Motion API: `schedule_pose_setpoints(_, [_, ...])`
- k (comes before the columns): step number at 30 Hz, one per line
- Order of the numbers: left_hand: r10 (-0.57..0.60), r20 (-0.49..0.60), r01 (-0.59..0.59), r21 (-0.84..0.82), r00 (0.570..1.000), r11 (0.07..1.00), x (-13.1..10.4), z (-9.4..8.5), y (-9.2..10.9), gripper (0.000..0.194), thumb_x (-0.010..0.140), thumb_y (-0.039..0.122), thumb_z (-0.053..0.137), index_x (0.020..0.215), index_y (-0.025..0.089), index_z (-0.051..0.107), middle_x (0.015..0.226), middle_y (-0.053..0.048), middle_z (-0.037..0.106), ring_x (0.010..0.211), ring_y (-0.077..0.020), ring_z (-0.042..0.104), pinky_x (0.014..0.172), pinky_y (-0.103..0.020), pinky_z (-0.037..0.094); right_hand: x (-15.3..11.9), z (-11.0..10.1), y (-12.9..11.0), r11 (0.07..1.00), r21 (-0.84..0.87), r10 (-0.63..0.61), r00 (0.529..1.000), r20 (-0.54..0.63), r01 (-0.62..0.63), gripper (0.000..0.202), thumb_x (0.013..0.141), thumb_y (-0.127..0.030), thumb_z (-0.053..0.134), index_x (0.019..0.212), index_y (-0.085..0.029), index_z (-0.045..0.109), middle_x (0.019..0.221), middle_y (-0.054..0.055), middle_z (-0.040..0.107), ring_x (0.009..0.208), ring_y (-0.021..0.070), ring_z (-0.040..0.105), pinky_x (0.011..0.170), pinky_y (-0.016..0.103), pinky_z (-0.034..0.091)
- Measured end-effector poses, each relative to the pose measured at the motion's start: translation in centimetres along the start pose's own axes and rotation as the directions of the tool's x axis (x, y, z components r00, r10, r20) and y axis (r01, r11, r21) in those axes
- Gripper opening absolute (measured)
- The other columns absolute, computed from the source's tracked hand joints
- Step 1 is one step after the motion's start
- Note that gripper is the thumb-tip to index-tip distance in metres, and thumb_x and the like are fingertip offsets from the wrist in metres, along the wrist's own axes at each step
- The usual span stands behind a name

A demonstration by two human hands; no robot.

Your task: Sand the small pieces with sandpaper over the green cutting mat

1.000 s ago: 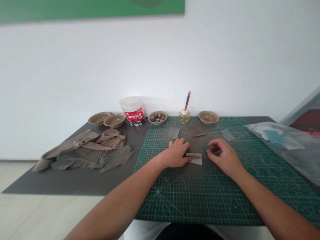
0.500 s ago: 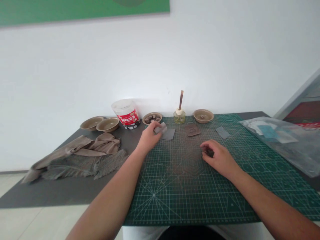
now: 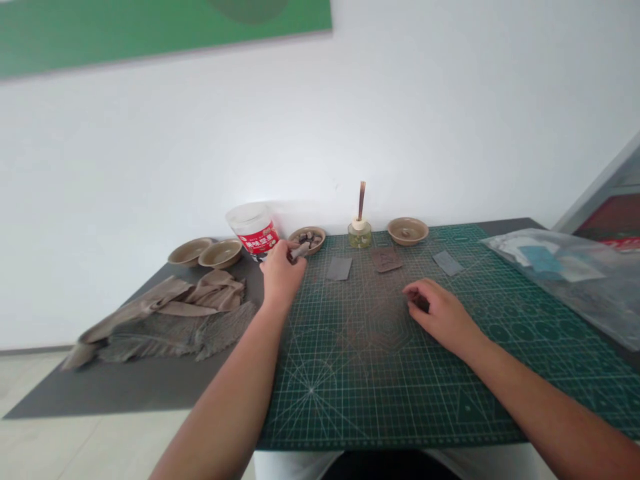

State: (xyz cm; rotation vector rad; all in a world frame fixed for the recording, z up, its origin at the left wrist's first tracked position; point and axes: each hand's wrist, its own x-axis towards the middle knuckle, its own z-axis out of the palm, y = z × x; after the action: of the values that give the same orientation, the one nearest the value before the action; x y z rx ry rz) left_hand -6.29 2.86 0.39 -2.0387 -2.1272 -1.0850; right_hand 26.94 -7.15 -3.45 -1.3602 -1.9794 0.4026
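My left hand (image 3: 283, 270) pinches a small grey piece (image 3: 300, 251) just in front of a tan bowl (image 3: 316, 249) of small brown chunks. My right hand (image 3: 436, 312) rests over the green cutting mat (image 3: 350, 373) with its fingers curled round something dark, too hidden to name. Between the hands, a grey square sheet (image 3: 339, 269) and a brown engraved square (image 3: 387, 260) lie on the mat. Another grey sheet (image 3: 447, 263) lies beyond my right hand.
A reed diffuser (image 3: 360, 235) and a tan bowl (image 3: 408, 231) stand by the wall. To the left are a red-labelled tub (image 3: 253, 230), two bowls (image 3: 221, 254) and crumpled cloths (image 3: 170, 313). A clear plastic bag (image 3: 575, 273) lies at the right.
My left hand has moved left, away from the grey square sheet, carrying the small grey piece. My right hand has stayed nearly still. The view has shifted and tilted slightly.
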Motion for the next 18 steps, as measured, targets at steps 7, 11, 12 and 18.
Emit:
schedule_pose_setpoints(7, [0.011, 0.328, -0.074, 0.181, 0.945, 0.981, -0.4, 0.5, 0.0, 0.024, 0.075, 0.028, 0.064, 0.099, 0.026, 0.064, 0.112, -0.006, 0.066, 0.111, -0.0312, 0.057, 0.094, -0.05, 0.042, 0.0, 0.2, 0.3, 0.998, -0.034, 0.05, 0.999, 0.019, -0.05, 0.023, 0.081, -0.019, 0.063, 0.104, -0.022, 0.062, 0.097, 0.005, 0.064, 0.087, 0.021, 0.062, 0.082, 0.036, 0.05])
schedule_pose_setpoints(11, [-0.016, 0.372, -0.064, 0.203, 0.928, 0.977, -0.4, 1.4, -0.5, 0.031, 0.079, 0.035, 0.06, 0.11, 0.029, 0.064, 0.118, -0.008, 0.062, 0.116, -0.0336, 0.053, 0.094, -0.054, 0.043, -0.1, 0.1, 0.3, 0.992, -0.079, 0.1, 0.995, 0.021, -0.098, 0.015, 0.084, -0.019, 0.06, 0.098, -0.022, 0.063, 0.094, 0.004, 0.065, 0.086, 0.0206, 0.062, 0.08, 0.035, 0.049])
schedule_pose_setpoints(12, [-0.029, 0.366, -0.054, 0.214, 0.93, 0.975, -0.4, 1.5, -0.6, 0.034, 0.08, 0.036, 0.059, 0.112, 0.028, 0.063, 0.121, -0.01, 0.06, 0.119, -0.0351, 0.052, 0.094, -0.055, 0.043, -0.1, 0.0, 0.2, 0.992, -0.069, 0.111, 0.994, 0.018, -0.109, 0.014, 0.084, -0.019, 0.059, 0.097, -0.022, 0.064, 0.094, 0.004, 0.066, 0.085, 0.02, 0.063, 0.079, 0.035, 0.048])
schedule_pose_setpoints(18, [-0.039, 0.388, -0.053, 0.223, 0.921, 0.973, -0.1, 1.8, -1.3, 0.036, 0.078, 0.038, 0.061, 0.112, 0.027, 0.066, 0.116, -0.012, 0.06, 0.117, -0.0385, 0.052, 0.092, -0.053, 0.046, 0.2, -0.8, 0.2, 0.973, 0.094, 0.216, 0.975, -0.046, -0.211, 0.012, 0.086, -0.026, 0.062, 0.096, -0.024, 0.067, 0.091, 0.001, 0.069, 0.08, 0.0177, 0.064, 0.078, 0.032, 0.049])
